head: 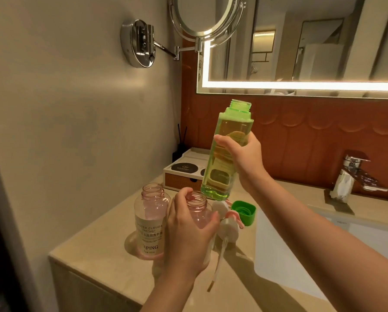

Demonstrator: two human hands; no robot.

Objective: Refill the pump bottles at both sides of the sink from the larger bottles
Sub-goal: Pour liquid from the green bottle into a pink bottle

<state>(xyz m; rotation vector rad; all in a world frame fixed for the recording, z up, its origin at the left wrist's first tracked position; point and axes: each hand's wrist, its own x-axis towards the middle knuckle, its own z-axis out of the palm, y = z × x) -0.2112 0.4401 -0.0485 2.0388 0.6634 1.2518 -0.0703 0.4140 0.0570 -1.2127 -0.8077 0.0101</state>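
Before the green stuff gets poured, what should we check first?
1. Cap off the green bottle: ok, the green cap lies on the counter.
2. Pump off the held pink bottle: ok, a pump head lies beside it.
3. Pink bottle steadied: ok, the left hand grips it.
4. Firm hold on the green bottle: ok, the right hand wraps its middle.
5. Green mouth over pink mouth: not ok, it points upward.
6. Room left in the held pink bottle: cannot tell, the hand hides it.
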